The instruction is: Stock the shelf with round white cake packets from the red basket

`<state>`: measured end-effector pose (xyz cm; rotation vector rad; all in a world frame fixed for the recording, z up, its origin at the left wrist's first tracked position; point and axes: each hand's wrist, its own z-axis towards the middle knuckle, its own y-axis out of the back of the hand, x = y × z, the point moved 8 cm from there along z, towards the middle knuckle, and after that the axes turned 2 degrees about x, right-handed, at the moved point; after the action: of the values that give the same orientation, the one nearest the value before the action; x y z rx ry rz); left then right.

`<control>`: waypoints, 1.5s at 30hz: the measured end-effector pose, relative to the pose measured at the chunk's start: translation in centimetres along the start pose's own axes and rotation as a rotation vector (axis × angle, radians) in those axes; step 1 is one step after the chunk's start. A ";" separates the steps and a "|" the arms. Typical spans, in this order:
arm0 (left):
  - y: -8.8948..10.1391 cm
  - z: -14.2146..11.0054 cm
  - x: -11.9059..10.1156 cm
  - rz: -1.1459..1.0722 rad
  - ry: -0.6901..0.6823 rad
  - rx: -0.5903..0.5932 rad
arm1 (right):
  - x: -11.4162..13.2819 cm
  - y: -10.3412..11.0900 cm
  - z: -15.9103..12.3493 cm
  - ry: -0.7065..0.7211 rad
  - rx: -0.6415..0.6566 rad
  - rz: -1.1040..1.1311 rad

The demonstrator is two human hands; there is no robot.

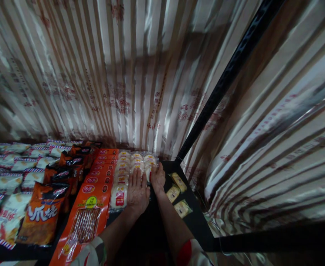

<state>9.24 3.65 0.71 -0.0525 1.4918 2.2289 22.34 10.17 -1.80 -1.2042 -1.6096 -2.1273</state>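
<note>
Patterned sleeves point(95, 249) nearest. Left hand point(137, 194) flat on white round packs point(119, 196), not gripping; right hand point(158, 178) curled at their right edge, grip unclear. Packs in rows beside orange packets point(93, 180); rows look mostly formed. Yellow packs point(173, 193) farther right lie loose, seemingly unarranged.

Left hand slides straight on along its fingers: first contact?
Probably the white packs just ahead of the left hand; the curtain comes behind them. Depth's unclear, so it might skim over their tops.
</note>
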 end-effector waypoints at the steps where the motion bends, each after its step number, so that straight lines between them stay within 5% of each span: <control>1: 0.0 0.0 0.0 -0.002 -0.003 -0.002 | 0.0 0.0 0.0 0.006 0.000 -0.005; 7: 0.5 0.1 -0.1 -0.034 -0.003 -0.017 | -0.1 0.0 0.0 0.007 0.009 0.012; 13: 3.9 0.3 0.1 -0.052 0.008 -0.022 | -0.1 0.4 0.2 0.034 -0.013 -0.001; 20: 8.1 -2.6 6.2 0.038 0.099 -0.052 | 7.0 2.7 -4.0 0.468 -0.232 -0.007; 24: 8.5 -6.3 8.6 0.111 0.062 -0.101 | 12.8 0.0 -8.7 0.572 -0.038 0.157; 29: 7.9 -9.5 10.1 0.139 0.112 -0.135 | 17.5 -6.8 -13.7 0.600 0.260 0.198; 35: 7.5 -10.3 10.9 0.048 0.119 -0.190 | 18.0 -11.5 -15.2 0.565 0.334 -0.033; 45: 7.7 -10.2 10.4 0.091 0.034 -0.205 | 17.8 -14.3 -15.9 0.524 0.398 -0.355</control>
<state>-5.23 -4.18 0.33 -0.0897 1.3008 2.4589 -5.24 6.81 -0.37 -0.2247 -1.9436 -1.9341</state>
